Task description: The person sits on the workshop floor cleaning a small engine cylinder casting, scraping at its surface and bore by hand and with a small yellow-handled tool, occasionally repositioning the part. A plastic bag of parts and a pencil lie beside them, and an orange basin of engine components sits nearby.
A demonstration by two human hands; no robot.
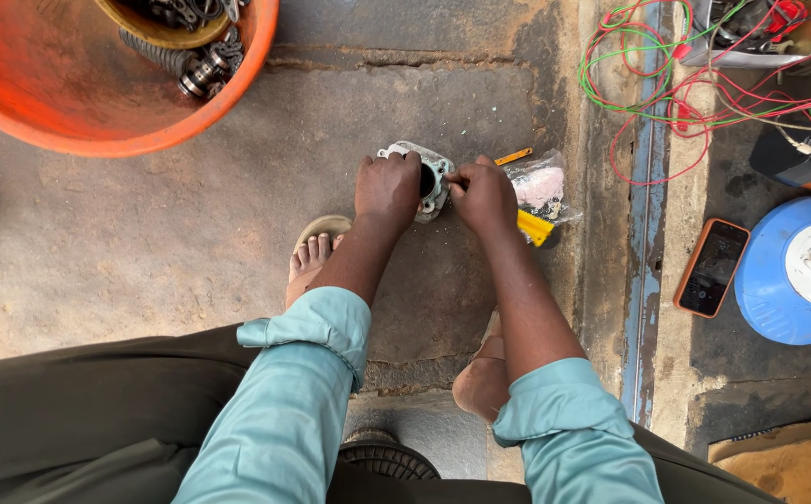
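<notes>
**Both hands on a small round part, low on the concrete floor**

Your left hand (388,189) closes over a pale metal housing (432,174) with a dark round bore, pressing it down on the floor (144,233) in the middle of the scene. Your right hand (486,194) pinches something thin at the housing's right edge; what it is cannot be made out.

Just right of that hand lies a clear plastic bag (541,187) with pale pink contents, and a yellow tool (533,227) pokes out from under your wrist, mostly hidden. Further right, red and green wires (648,103) loop over the floor, with a phone (712,267) and a blue and white round object (793,271) nearer you.

Far left, an orange tub (79,84), cut off by the edge, holds greasy metal parts (202,70). Your bare toes in a sandal (315,245) sit just near the left hand.
</notes>
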